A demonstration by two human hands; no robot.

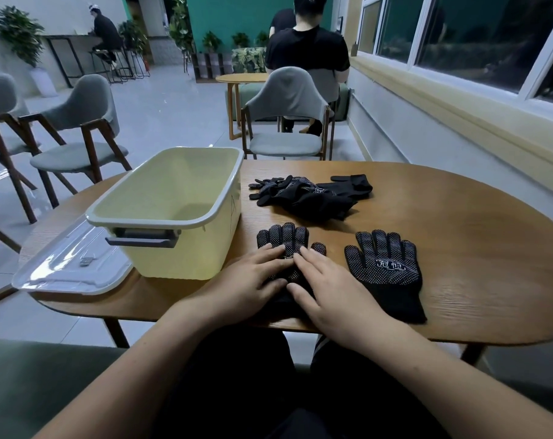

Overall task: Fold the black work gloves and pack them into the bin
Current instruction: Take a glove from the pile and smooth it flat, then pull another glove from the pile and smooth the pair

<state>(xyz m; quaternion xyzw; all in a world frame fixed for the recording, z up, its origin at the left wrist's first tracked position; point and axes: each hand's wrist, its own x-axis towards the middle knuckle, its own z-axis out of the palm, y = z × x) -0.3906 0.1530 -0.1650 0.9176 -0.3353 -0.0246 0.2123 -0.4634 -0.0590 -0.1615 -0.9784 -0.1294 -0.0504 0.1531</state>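
Observation:
A black dotted work glove [284, 237] lies flat on the wooden table [458, 242], fingers pointing away from me. My left hand [249, 285] and my right hand [329, 289] both press flat on its palm and cuff, fingers straight. A second black glove [387, 274] with a white logo lies flat just to the right, untouched. Further back sits a loose pile of black gloves [310, 196]. The pale yellow bin [173, 210] with a grey rim stands to the left, nothing visible inside it.
A clear plastic lid [69, 264] lies left of the bin at the table's edge. A grey chair [287, 122] stands beyond the table. A person sits with their back to me at another table; more chairs stand on the left.

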